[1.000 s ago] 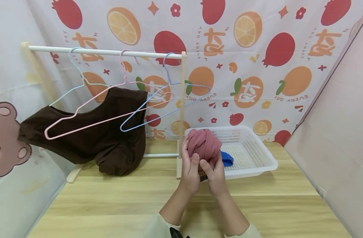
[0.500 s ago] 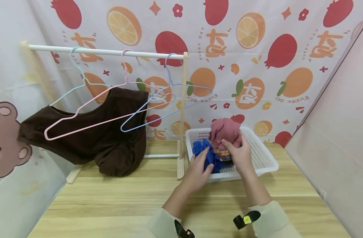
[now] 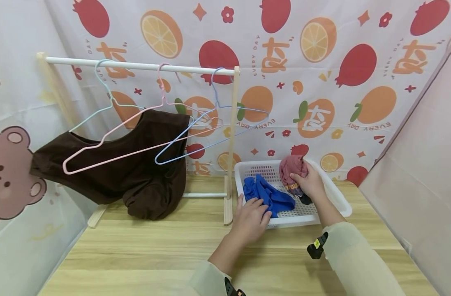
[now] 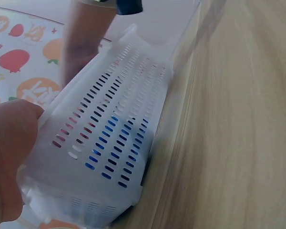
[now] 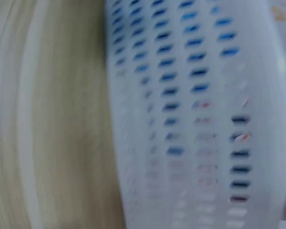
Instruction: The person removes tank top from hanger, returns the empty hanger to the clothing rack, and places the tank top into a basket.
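My right hand (image 3: pixel 312 185) grips a bundled pink cloth (image 3: pixel 292 169) inside the right part of the white basket (image 3: pixel 336 197); a patterned band and a dark part show at the bundle's lower end. Across the basket's front left corner lies my left hand (image 3: pixel 250 220), its fingers reaching over the rim to a crumpled blue cloth (image 3: pixel 271 195). In the left wrist view, that hand (image 4: pixel 12 148) is at the rim, its fingertips hidden behind the basket wall (image 4: pixel 105 124). The right wrist view is blurred and mostly filled by the slotted basket wall (image 5: pixel 190 105).
Left of the basket stands a rack with a white rail (image 3: pixel 136 65). Pink (image 3: pixel 114 158) and blue (image 3: pixel 184 154) hangers hang there, and a dark brown garment (image 3: pixel 151 164) is on a mint hanger (image 3: pixel 95 113). A wooden tabletop (image 3: pixel 155 255) lies beneath.
Both hands held the pink bundle together at first. They then parted: the right hand carried it rightward and down into the basket, while the left moved to the blue cloth and front left rim.
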`<action>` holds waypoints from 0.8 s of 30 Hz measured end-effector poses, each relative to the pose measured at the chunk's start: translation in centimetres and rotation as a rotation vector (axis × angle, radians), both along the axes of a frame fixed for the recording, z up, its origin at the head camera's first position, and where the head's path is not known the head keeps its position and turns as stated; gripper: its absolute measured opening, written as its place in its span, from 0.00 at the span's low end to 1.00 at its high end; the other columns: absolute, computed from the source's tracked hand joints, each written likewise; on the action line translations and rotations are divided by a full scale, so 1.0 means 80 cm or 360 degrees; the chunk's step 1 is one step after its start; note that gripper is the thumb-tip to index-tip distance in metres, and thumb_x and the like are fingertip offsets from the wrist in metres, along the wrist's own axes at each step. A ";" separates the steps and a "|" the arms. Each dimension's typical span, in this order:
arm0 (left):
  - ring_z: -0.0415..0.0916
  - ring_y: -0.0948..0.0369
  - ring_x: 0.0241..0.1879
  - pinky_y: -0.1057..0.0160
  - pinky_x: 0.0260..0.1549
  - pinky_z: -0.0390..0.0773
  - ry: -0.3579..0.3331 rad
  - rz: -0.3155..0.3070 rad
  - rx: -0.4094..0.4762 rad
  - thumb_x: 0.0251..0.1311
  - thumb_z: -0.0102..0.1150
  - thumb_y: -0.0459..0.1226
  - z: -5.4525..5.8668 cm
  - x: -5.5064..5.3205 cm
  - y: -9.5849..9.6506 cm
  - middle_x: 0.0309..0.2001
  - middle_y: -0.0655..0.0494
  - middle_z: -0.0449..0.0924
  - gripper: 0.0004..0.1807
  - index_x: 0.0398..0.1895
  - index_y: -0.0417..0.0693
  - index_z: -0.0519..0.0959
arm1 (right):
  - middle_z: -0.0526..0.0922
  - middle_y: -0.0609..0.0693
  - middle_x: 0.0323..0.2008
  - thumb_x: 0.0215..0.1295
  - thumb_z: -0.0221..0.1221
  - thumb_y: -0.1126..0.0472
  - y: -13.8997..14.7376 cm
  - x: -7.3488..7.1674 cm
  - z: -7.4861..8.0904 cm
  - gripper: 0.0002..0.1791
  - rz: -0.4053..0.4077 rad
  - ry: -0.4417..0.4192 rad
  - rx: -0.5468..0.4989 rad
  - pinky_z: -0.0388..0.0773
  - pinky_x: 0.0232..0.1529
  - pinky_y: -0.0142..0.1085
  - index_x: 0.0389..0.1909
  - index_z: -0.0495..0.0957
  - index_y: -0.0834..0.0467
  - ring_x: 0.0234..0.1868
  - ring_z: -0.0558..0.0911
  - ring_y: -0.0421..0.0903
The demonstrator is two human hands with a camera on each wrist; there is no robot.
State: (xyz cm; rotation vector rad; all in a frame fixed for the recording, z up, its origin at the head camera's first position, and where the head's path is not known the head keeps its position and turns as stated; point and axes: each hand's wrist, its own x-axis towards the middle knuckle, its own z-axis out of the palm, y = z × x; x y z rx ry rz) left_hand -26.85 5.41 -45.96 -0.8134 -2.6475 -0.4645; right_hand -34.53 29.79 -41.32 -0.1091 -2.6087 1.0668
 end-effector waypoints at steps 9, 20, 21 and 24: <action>0.74 0.59 0.61 0.37 0.69 0.51 0.0060 0.0004 -0.0015 0.73 0.45 0.51 -0.001 -0.001 0.002 0.58 0.60 0.81 0.19 0.52 0.59 0.84 | 0.60 0.77 0.67 0.68 0.59 0.55 0.006 -0.010 -0.033 0.45 0.0194 -0.0549 0.0325 0.60 0.66 0.63 0.75 0.43 0.67 0.68 0.63 0.72; 0.77 0.62 0.57 0.36 0.68 0.54 0.0169 -0.0041 0.0006 0.72 0.46 0.49 -0.004 0.000 0.004 0.52 0.62 0.84 0.17 0.46 0.59 0.86 | 0.49 0.72 0.74 0.69 0.54 0.41 -0.061 -0.008 -0.035 0.53 0.0497 -0.0739 0.0103 0.55 0.69 0.63 0.77 0.31 0.61 0.73 0.55 0.70; 0.77 0.62 0.57 0.36 0.68 0.54 0.0165 -0.0039 0.0006 0.72 0.46 0.49 -0.004 0.000 0.004 0.52 0.62 0.84 0.17 0.47 0.59 0.86 | 0.50 0.73 0.73 0.69 0.54 0.40 -0.063 -0.007 -0.036 0.53 0.0480 -0.0727 0.0134 0.56 0.69 0.63 0.77 0.32 0.62 0.73 0.56 0.70; 0.77 0.62 0.57 0.36 0.68 0.55 0.0168 -0.0028 0.0013 0.72 0.47 0.49 -0.004 0.002 0.002 0.51 0.63 0.85 0.17 0.46 0.59 0.86 | 0.51 0.74 0.73 0.68 0.54 0.40 -0.067 -0.007 -0.042 0.53 0.0411 -0.0634 0.0211 0.57 0.68 0.63 0.77 0.35 0.62 0.72 0.56 0.71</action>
